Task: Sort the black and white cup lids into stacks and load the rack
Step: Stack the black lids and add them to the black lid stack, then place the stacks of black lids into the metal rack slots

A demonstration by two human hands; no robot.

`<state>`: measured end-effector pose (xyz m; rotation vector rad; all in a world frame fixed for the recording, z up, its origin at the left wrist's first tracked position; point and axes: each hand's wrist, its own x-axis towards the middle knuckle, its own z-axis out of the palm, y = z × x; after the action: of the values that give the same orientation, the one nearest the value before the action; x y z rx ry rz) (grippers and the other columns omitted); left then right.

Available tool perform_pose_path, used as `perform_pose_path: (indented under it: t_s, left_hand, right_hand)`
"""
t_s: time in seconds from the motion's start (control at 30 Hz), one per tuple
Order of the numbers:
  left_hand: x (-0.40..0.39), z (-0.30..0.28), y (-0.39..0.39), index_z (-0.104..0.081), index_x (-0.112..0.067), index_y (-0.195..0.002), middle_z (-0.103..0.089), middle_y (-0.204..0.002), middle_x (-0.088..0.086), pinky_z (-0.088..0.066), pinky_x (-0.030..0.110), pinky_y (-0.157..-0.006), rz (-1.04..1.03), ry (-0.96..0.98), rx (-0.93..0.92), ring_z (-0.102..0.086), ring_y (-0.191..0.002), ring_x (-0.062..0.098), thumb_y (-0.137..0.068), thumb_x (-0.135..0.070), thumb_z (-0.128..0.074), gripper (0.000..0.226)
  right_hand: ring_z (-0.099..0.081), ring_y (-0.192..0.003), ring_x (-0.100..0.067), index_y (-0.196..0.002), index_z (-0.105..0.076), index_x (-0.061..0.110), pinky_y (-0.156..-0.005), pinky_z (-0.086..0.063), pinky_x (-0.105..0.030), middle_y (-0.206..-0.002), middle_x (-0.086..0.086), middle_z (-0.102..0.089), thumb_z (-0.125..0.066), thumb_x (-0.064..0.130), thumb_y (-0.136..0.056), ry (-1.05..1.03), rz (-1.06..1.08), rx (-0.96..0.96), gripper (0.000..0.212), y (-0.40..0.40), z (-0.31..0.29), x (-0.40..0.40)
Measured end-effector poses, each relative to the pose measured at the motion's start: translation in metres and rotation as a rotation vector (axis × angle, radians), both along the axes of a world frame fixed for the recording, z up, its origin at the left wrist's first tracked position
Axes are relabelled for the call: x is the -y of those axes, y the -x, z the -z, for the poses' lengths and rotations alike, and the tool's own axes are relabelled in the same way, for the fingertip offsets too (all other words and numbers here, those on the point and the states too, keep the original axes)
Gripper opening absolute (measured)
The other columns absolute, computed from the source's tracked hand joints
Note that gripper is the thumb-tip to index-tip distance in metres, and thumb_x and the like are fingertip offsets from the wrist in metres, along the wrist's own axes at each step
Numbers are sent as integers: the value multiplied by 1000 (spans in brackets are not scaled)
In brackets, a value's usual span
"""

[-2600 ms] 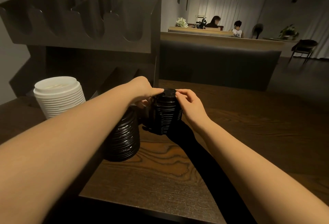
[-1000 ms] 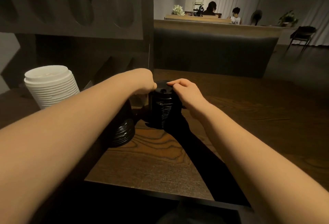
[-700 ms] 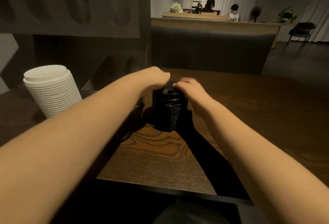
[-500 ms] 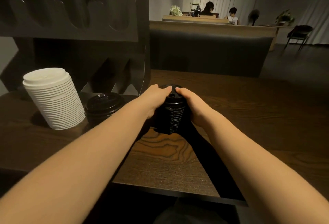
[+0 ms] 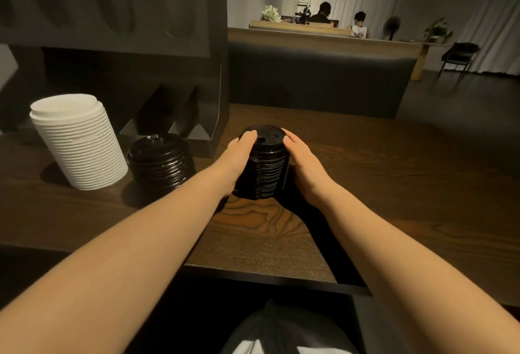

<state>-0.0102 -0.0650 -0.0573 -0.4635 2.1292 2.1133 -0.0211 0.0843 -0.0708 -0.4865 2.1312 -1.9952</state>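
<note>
A stack of black lids [image 5: 264, 166] stands on the wooden table [image 5: 380, 173] in front of me. My left hand [image 5: 237, 158] holds its left side and my right hand [image 5: 302, 160] holds its right side, fingers wrapped round the stack. A second, shorter stack of black lids [image 5: 160, 162] stands to the left. Beside it is a tall stack of white lids [image 5: 78, 141]. The dark rack [image 5: 118, 32] rises behind both, with scalloped slots above and angled dividers below.
The table's near edge [image 5: 261, 277] runs just below my forearms. A dark padded bench back [image 5: 318, 80] lies beyond the table. Two people sit at a far counter [image 5: 323, 34], and a chair [image 5: 458, 58] stands at the right.
Both hands slid from the top of the black stack down onto its sides. My left arm swung right, uncovering the shorter black stack. The view shifted slightly.
</note>
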Motion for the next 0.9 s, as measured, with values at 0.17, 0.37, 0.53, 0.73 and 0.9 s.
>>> perform_pose_path:
  t_s: [0.17,0.37,0.53,0.73,0.9]
  left_hand:
    - [-2,-2,-7,-40,-27,-142,-54,-134,5,-37,50,-107,7,-34,8,-51,-122,31,-80,-64,-44,73]
    - [0,1,-8,-38,-29,-143,-52,-138,3,-36,49,-109,8,-64,-1,-49,-125,29,-64,-67,-48,89]
    - [3,8,-3,-36,-30,-145,-48,-142,2,-32,51,-111,30,-68,-9,-46,-129,28,-58,-71,-52,97]
    - [-2,18,5,-46,-21,-139,-58,-129,4,-40,48,-106,-63,-65,-116,-55,-117,24,-76,-58,-47,73]
    - [-3,20,3,-43,-29,-136,-53,-133,-2,-39,44,-107,-100,-59,-56,-52,-121,21,-94,-50,-46,47]
  right_hand:
    - [-55,-114,-16,-129,-53,25,-89,-46,-31,-123,2,-59,-39,36,-98,-10,36,14,35,-13,-18,5]
    - [-59,-99,-12,-112,-60,24,-77,-46,-27,-108,2,-63,-41,37,-94,-36,18,17,29,-25,-32,10]
    - [-47,-83,-25,-98,-56,8,-69,-41,-30,-90,-12,-52,-45,24,-94,160,-42,63,21,-15,-31,13]
    - [-44,-77,-29,-87,-54,5,-68,-40,-38,-86,-18,-48,-58,45,-61,162,-114,38,48,17,-28,20]
    - [-58,-103,-19,-108,-53,17,-89,-48,-29,-124,-13,-56,-55,32,-82,143,-113,137,30,35,-11,13]
